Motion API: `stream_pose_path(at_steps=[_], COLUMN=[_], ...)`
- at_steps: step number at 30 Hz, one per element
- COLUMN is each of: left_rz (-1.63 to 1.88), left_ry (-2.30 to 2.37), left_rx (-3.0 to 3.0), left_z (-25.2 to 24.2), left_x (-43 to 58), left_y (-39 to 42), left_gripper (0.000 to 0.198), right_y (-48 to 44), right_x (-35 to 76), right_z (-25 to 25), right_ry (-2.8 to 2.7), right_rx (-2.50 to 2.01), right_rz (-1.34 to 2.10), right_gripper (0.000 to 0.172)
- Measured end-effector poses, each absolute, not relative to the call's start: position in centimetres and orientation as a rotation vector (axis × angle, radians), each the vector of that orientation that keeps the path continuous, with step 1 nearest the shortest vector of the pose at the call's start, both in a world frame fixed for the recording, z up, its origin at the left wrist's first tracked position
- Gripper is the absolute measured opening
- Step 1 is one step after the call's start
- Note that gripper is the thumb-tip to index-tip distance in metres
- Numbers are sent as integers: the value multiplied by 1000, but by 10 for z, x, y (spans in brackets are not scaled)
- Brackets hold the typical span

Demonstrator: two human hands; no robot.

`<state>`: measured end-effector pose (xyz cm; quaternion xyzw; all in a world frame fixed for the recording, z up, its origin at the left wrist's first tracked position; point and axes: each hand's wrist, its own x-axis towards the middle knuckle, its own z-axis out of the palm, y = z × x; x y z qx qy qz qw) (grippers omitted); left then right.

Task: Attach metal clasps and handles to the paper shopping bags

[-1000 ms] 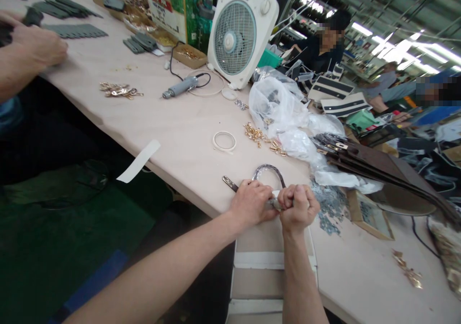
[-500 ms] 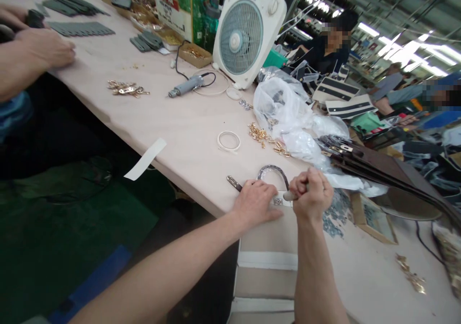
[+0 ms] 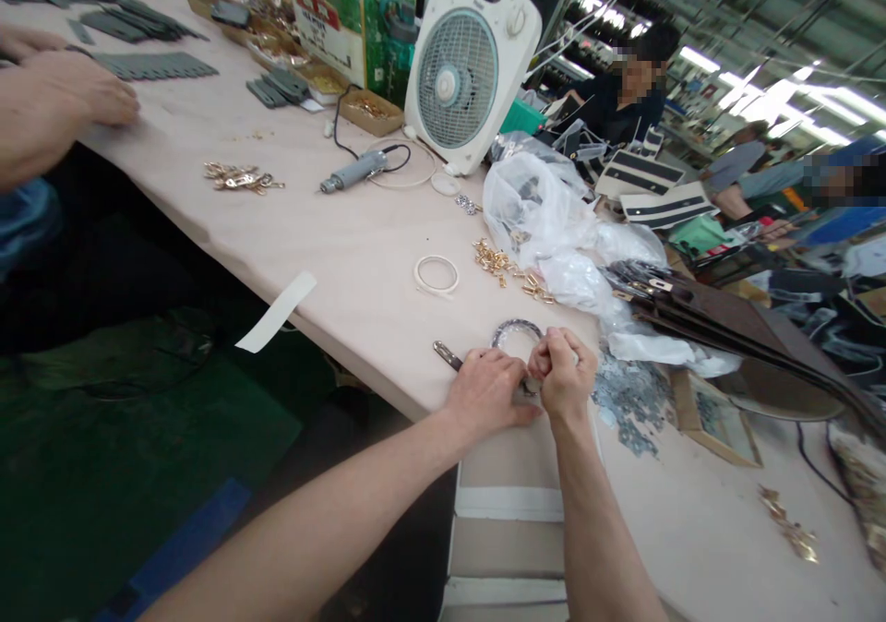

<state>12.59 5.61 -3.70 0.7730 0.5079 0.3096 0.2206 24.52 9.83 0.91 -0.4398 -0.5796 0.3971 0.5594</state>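
Note:
A beige bag panel (image 3: 508, 460) with white strips lies at the table edge, its dark curved handle (image 3: 513, 325) looping beyond my hands. My left hand (image 3: 488, 387) rests on the panel's top, fingers stretched out and pressing down. A dark strap end with a metal fitting (image 3: 448, 354) sticks out left of that hand. Close beside it, my right hand (image 3: 564, 373) is closed in a fist around a tool that is mostly hidden; earlier a pale rounded end showed. The small metal plate on the panel is now largely covered by my hands.
A roll of white tape (image 3: 436, 275), gold fittings (image 3: 495, 260), an electric screwdriver (image 3: 354, 172) and a fan (image 3: 457, 77) stand beyond. Grey metal pieces (image 3: 633, 400) and a brown bag (image 3: 748, 336) lie right. A co-worker's hand (image 3: 83, 87) is at far left.
My right hand has moved left and slightly down, closer to my left hand, over the metal plate. My left hand has stayed in place on the panel.

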Motion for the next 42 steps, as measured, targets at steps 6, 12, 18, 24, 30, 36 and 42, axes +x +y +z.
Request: stream_pose_path(at_steps=[6, 12, 18, 24, 30, 36, 42], left_rz=[853, 851, 847, 911, 1035, 999, 1066], left_ry=[1420, 1414, 1422, 1294, 1200, 1226, 1198], left_rx=[2161, 2149, 2144, 2164, 2166, 2107, 2037], left_z=[-38, -38, -37, -39, -42, -46, -50], left_x=[127, 126, 127, 116, 72, 58, 56], left_y=[57, 56, 56, 55, 34, 30, 32], left_gripper=[44, 44, 42, 52, 67, 63, 47], right_y=[85, 84, 78, 74, 50, 48, 49], right_x=[243, 249, 242, 250, 277, 237, 204], right_z=[27, 20, 15, 21, 72, 50, 11], right_ry=[-1316, -1398, -1384, -1146, -966, -959, -993], right_rx=[-763, -938, -834, -851, -760, -754, -765], right_rz=[914, 929, 860, 924, 753, 854, 974], right_gripper=[42, 46, 47, 42, 34, 38, 39])
